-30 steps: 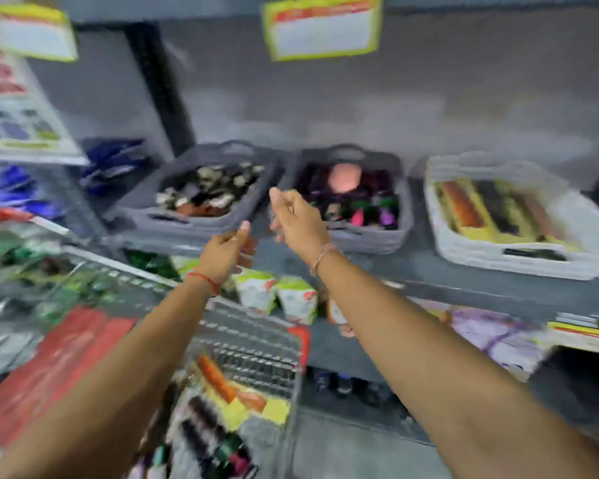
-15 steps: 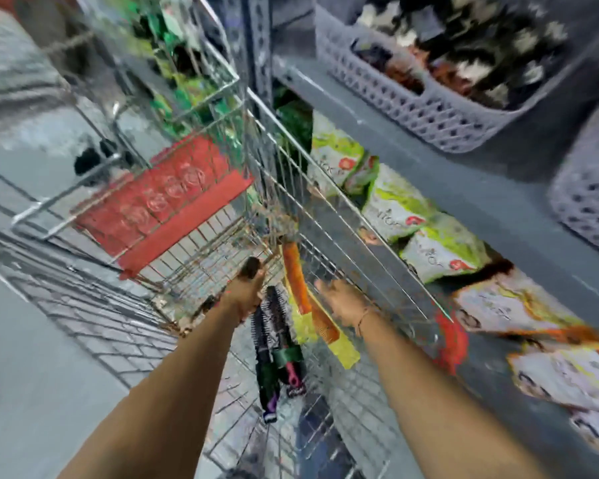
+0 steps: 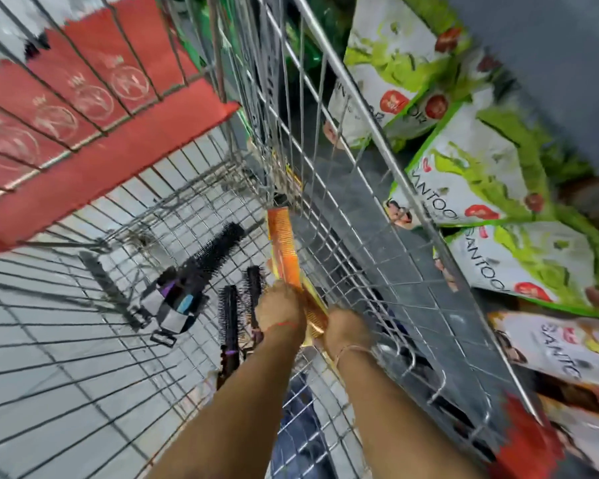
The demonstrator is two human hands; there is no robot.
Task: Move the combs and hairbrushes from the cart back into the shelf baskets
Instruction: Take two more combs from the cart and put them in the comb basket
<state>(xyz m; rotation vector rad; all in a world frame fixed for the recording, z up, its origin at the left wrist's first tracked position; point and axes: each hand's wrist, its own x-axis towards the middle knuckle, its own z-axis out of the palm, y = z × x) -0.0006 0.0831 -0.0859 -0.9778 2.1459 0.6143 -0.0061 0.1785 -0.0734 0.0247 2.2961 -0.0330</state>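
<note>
Dropped lower into the wire cart (image 3: 329,188) since half a second back, both hands now together at the orange comb packs (image 3: 284,250), where earlier the left one was off at a black brush and the right only reaching. Shelf baskets gone from view.

Left hand (image 3: 280,311) clenched around the lower end of the orange packs, red thread on the wrist. Right hand (image 3: 346,331) closed on the same bundle just beside it, thin bracelet on the wrist; fingers hidden behind the packs, so exact grip unclear. Packs stood tilted, top end leaning against the cart's right wire wall, yellow backing card showing along the edge.

On the cart floor, left of the hands: two slim black round brushes (image 3: 229,319) lying side by side, one with a purple handle, touching or nearly touching the left wrist. Further left, a larger black round brush (image 3: 218,252) lying diagonally, its packaged handle end (image 3: 175,305) with purple, blue and grey card. Blurred throughout.

Red child-seat flap (image 3: 94,133) folded at the cart's far end, pale round logos on it. Outside the right wall, white-and-green pouches (image 3: 491,167) stacked on a lower shelf, partly lettered "SANTOO". Pale tiled floor (image 3: 42,340) visible through the mesh.
</note>
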